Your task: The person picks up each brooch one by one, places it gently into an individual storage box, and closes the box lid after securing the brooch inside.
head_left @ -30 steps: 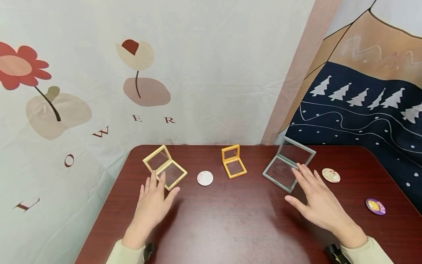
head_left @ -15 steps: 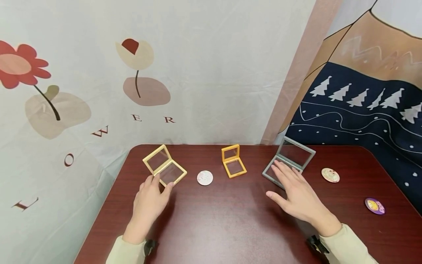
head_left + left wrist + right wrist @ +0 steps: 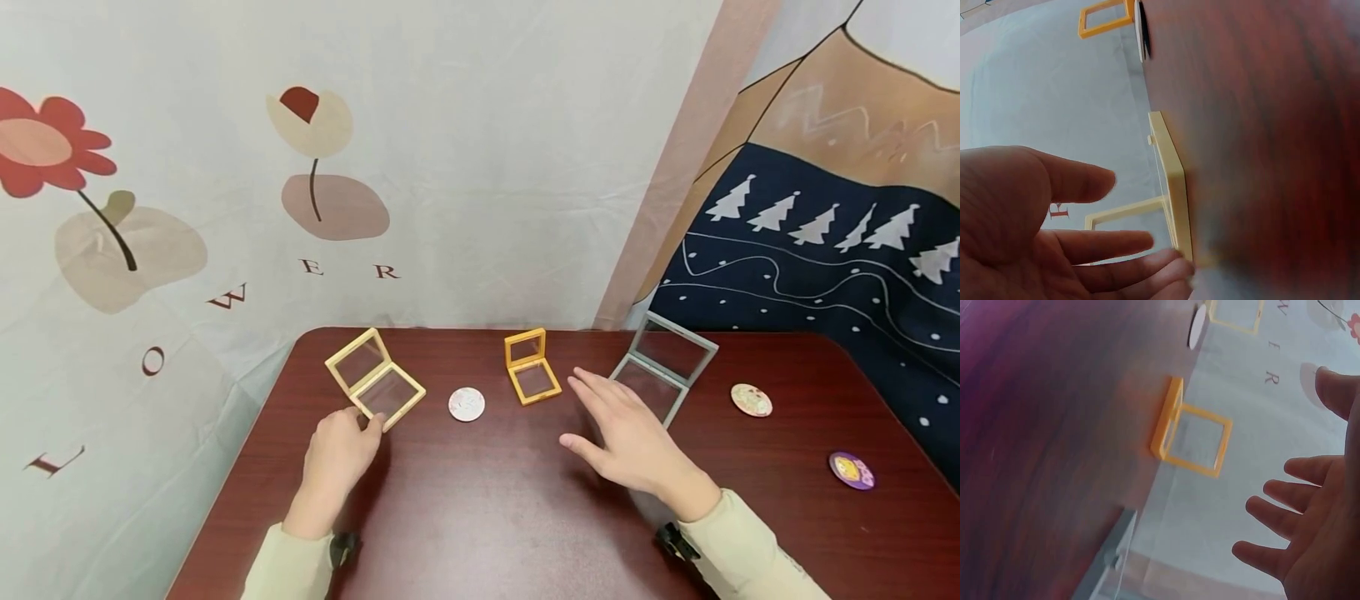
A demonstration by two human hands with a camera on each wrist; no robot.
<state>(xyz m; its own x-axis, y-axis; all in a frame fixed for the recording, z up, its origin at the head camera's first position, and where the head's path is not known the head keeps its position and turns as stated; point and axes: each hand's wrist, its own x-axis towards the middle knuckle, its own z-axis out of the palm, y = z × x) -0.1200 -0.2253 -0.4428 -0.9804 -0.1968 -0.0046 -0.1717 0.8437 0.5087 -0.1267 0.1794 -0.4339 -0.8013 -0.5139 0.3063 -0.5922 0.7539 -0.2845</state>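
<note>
My left hand is at the near left side of a pale yellow hinged display case, which stands with its clear-windowed lid raised. In the left wrist view the lower fingertips come right to the case's frame, while the thumb stays apart from it. My right hand, fingers extended and holding nothing, hovers between an orange hinged case and a larger grey one. Both cases have their lids up. The hand covers the grey case's near left part in the head view.
A white round badge lies between the yellow and orange cases. On the right are a cream patterned badge and a purple one with a yellow figure. Printed cloth hangs behind the dark red table.
My right hand has swept left from over the grey case toward the orange one. My left hand has drawn back slightly to the yellow case's near edge. Cases and badges stay put.
</note>
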